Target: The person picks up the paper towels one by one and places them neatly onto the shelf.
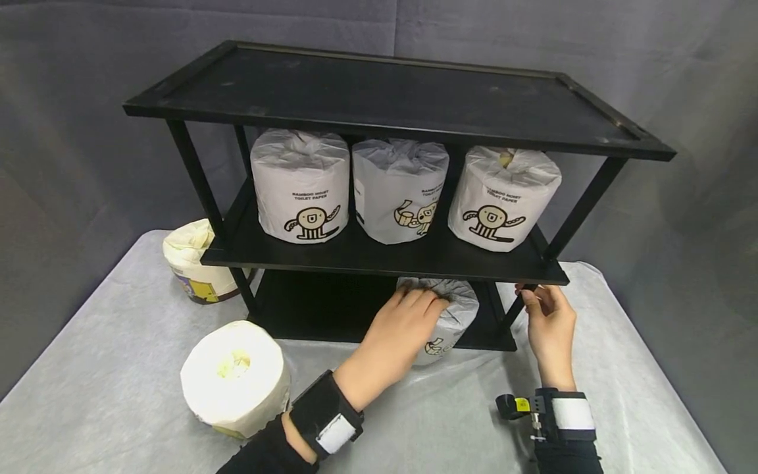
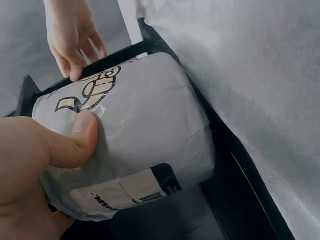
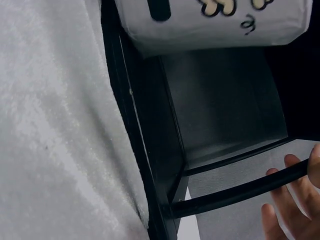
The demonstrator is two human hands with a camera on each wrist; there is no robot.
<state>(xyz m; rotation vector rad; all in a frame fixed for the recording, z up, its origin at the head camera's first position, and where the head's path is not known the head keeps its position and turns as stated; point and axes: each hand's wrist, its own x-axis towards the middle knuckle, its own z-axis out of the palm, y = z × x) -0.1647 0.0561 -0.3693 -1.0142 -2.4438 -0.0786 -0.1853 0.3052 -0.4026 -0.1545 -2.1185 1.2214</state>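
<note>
Nearest of all, an unwrapped roll [image 1: 235, 380] lies on its side on the table cloth [image 1: 106, 395], well apart from the hands. It is round, so a bump from the left sleeve could make it roll away.

A bit further in, the left hand [image 1: 398, 334] grips a wrapped roll [image 1: 451, 317] at the front of the bottom shelf [image 1: 308, 306] of the black rack [image 1: 379, 99]. The thumb [image 2: 75, 137] presses into the soft wrap and the other fingers curl over the top. The wrap looks smooth and shiny, so the roll could slip out of the grip. It also sits tight under the middle shelf [image 1: 385, 258], so it could catch on that edge and get squashed.

To the right, the right hand [image 1: 549, 322] has its fingers curled round the slanted front leg [image 3: 235, 192] of the rack. If that hand lets go or pulls, the light rack could slide or tip when the roll is pushed.

Further back, three wrapped rolls [image 1: 398, 189] stand in a row on the middle shelf. A shake of the rack could knock them over.

Off to the far left, one more roll [image 1: 192, 261] stands on the cloth beside the rack
</note>
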